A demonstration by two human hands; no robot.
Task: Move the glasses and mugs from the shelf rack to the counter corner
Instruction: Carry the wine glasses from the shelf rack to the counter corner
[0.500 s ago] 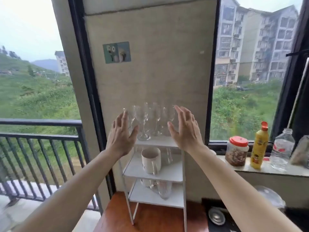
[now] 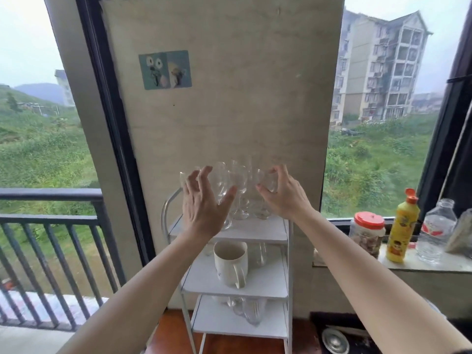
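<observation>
Head view: both hands spread at the crowded top shelf, nothing gripped.

Head view: the left hand and right hand have fingers open around the stemmed glasses, which stand bunched on the top tier of the rack; a mug sits on the tier below, more glassware lower down. Likely risk: the glasses stand so close that closing on one could knock a neighbour over or off the edge.
</observation>
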